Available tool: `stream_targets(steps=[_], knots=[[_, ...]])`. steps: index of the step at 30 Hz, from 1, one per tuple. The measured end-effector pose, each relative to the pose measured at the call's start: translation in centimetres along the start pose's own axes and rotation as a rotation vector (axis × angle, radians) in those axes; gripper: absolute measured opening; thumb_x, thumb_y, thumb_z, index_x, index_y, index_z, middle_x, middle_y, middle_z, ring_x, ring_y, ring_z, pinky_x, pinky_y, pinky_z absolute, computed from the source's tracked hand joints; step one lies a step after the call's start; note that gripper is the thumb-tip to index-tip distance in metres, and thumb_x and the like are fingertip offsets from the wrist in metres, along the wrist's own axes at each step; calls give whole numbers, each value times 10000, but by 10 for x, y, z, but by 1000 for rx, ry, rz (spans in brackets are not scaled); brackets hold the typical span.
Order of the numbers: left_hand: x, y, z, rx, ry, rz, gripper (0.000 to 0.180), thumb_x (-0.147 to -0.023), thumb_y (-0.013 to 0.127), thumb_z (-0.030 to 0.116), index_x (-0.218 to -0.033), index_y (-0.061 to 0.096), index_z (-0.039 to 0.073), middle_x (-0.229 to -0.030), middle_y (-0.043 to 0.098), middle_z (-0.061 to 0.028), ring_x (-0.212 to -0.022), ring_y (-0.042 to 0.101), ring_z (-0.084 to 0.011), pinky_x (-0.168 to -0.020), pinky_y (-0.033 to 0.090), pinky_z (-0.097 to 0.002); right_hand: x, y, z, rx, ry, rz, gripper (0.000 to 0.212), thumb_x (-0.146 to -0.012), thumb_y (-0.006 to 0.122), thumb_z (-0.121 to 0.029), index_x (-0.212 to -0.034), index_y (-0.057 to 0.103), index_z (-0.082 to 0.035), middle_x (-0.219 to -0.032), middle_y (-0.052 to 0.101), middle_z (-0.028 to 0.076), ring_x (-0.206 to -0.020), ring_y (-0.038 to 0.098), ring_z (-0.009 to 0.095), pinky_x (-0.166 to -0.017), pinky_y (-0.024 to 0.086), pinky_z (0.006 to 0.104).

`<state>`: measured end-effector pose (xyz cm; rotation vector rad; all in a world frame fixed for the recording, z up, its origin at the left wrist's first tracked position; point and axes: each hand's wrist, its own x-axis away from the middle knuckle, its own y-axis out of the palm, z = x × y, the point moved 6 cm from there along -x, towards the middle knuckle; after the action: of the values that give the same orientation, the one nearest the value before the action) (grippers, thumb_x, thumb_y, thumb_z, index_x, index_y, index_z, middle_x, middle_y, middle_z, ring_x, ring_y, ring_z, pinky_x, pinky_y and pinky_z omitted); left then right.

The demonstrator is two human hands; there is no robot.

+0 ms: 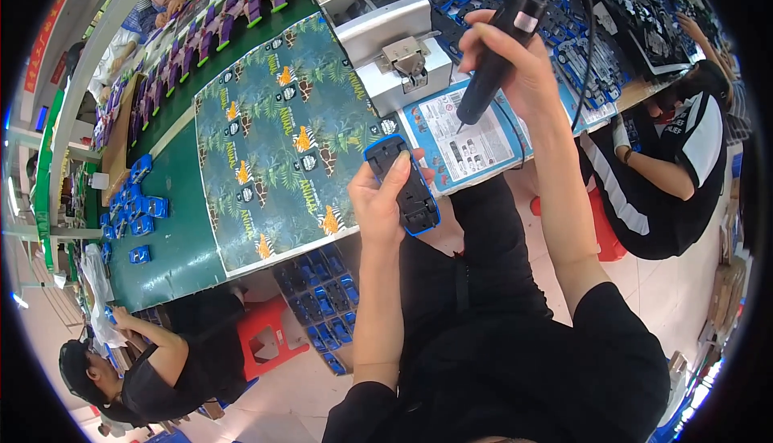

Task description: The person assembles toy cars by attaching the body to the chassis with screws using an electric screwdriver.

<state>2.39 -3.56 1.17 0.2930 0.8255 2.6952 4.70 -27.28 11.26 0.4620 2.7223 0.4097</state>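
Observation:
My left hand (380,199) grips a blue toy car (417,199) with its black underside turned up, the thumb pressed on the chassis. In my right hand (515,65) is a black electric screwdriver (485,85), its thin bit slanting down and left. The bit's tip is apart from the car, over a printed sheet (463,139) on the table edge. A black cable (585,57) loops from the tool's upper end. Beyond the car stands a grey metal machine (394,41) with a small bracket on its front.
A jungle-patterned sheet (282,145) covers the table's middle. Blue toy cars (137,206) lie in a heap at left; rows of car parts (576,57) fill the right side. Below the table is a tray of blue cars (322,302). Co-workers sit at left (153,354) and right (660,161).

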Motion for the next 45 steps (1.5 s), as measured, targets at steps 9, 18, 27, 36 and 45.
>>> stream_targets(steps=[9,18,27,36,45], knots=[[-8,10,-3,-131,-24,-2,254,-895,707,95,-1119,631,2,-981,709,-128,-715,670,-154,-639,572,-299,-11,81,-88,-101,-462,46,238,-870,763,-158,-714,647,-20,-552,578,-5,-434,525,73,-430,402,222],[-9,16,-4,-119,-31,5,233,-894,703,62,-1109,638,0,-1012,711,-125,-746,672,-151,-664,576,-300,-36,113,-48,110,-358,-232,224,-848,799,-181,-736,660,-46,-602,591,-35,-509,517,33,-463,392,205],[-9,9,-5,-77,-16,69,240,-891,719,81,-1099,643,-11,-990,710,-133,-755,681,-171,-659,576,-303,-43,123,-39,112,-165,-285,256,-850,792,-202,-720,650,-33,-608,604,-12,-443,494,53,-415,383,221],[-10,12,-4,-179,18,25,213,-879,732,113,-1036,665,-13,-954,716,-130,-718,678,-164,-618,567,-304,27,82,-66,-385,-298,-275,177,-909,662,-161,-904,633,14,-597,545,58,-480,531,149,-533,478,293],[-10,15,-5,-198,28,23,235,-878,738,116,-1065,669,-6,-963,722,-121,-717,679,-160,-636,558,-290,46,80,-47,-302,-289,-196,181,-865,720,-115,-853,564,-25,-621,576,56,-497,553,117,-535,490,279]])
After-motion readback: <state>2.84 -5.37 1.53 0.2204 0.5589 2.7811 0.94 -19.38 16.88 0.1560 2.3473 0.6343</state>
